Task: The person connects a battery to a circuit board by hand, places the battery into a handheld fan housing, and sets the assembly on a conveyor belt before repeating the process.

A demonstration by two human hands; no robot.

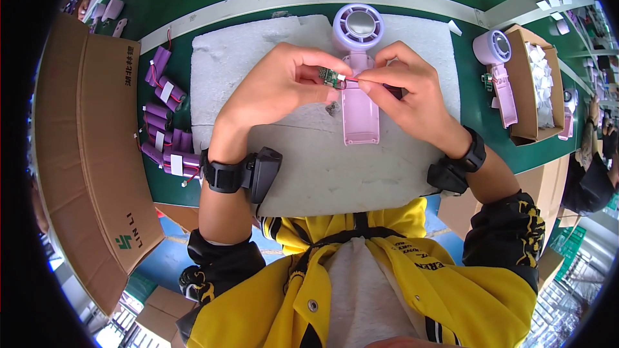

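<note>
My left hand (274, 87) pinches a small green circuit board (331, 77) between thumb and fingers. Beside the board's right edge is a white plug (342, 78) with thin wires. My right hand (416, 90) grips those wires (352, 80) between thumb and forefinger; whether the plug is fully seated cannot be made out. A dark purple piece (396, 91), perhaps a battery cell, shows partly under the right fingers. Below both hands lies a handheld fan with a round lilac head (358, 24) and an open pink handle shell (361, 119), on a white foam pad (300, 177).
Purple battery cells (171, 93) with red wires lie left of the pad, by a tall cardboard box (106, 142). At right, another fan (492, 48) with an open handle lies by a carton (521, 100) of white pieces. A pale rail (258, 3) crosses the green table behind.
</note>
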